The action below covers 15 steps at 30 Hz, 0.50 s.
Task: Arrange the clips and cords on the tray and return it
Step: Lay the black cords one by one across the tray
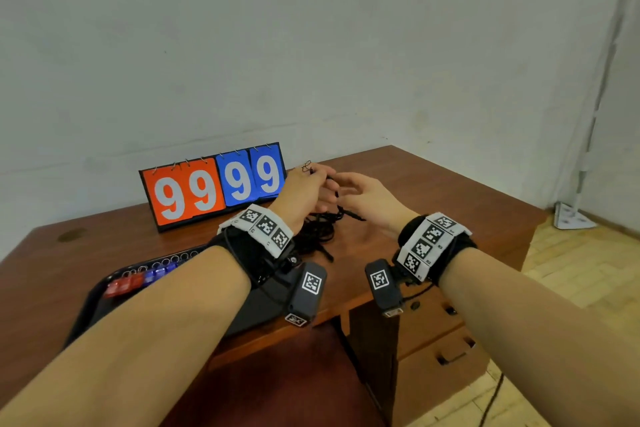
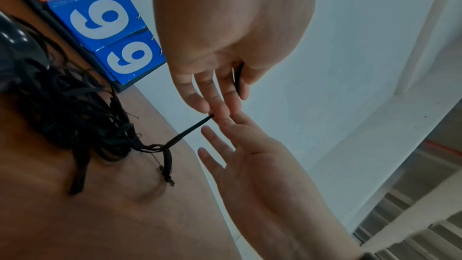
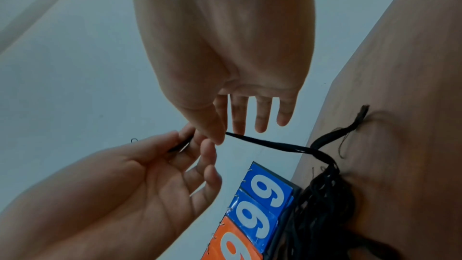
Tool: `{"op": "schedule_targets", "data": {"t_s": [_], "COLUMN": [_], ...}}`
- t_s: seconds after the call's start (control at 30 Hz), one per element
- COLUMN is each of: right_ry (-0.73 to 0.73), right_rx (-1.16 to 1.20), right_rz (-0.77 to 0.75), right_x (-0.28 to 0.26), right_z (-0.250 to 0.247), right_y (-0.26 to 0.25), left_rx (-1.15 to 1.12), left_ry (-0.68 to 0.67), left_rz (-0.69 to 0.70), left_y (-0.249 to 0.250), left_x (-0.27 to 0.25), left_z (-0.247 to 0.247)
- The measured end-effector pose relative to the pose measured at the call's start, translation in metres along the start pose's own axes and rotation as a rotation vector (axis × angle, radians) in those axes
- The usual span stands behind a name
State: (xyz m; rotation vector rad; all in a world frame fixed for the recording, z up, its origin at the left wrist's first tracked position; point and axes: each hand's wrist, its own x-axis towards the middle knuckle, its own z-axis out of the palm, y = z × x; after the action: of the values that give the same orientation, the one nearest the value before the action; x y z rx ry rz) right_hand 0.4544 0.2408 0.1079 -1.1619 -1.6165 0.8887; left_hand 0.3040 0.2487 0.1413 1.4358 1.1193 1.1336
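Note:
A tangled pile of black cords lies on the brown desk, just right of the black tray. Red clips and blue clips sit in a row in the tray, mostly hidden by my left forearm. Both hands are raised above the pile with one black cord stretched from it. My left hand pinches the cord's end between thumb and fingers. My right hand pinches the same cord between thumb and index finger, with its other fingers straight.
A flip scoreboard reading 9999 stands at the back of the desk against the wall. Desk drawers are below the front right edge. A metal stand rests on the floor to the right.

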Motion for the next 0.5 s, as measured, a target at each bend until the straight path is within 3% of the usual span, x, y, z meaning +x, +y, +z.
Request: {"op": "schedule_targets", "data": {"t_s": [0.1, 0.2, 0.5], "right_ry": [-0.019, 0.032, 0.088], "right_rx": [0.009, -0.126, -0.325], "right_rz": [-0.041, -0.056, 0.065], "right_x": [0.008, 0.016, 0.03], "right_z": [0.016, 0.025, 0.02], "right_y": [-0.003, 0.004, 0.035], "left_rx": [-0.01, -0.013, -0.05], "left_ry": [0.009, 0.052, 0.27], "left_rz": [0.013, 0.043, 0.007], "left_y": [0.002, 0.006, -0.011], "left_x": [-0.001, -0.002, 0.007], "left_z": [-0.013, -0.031, -0.094]}}
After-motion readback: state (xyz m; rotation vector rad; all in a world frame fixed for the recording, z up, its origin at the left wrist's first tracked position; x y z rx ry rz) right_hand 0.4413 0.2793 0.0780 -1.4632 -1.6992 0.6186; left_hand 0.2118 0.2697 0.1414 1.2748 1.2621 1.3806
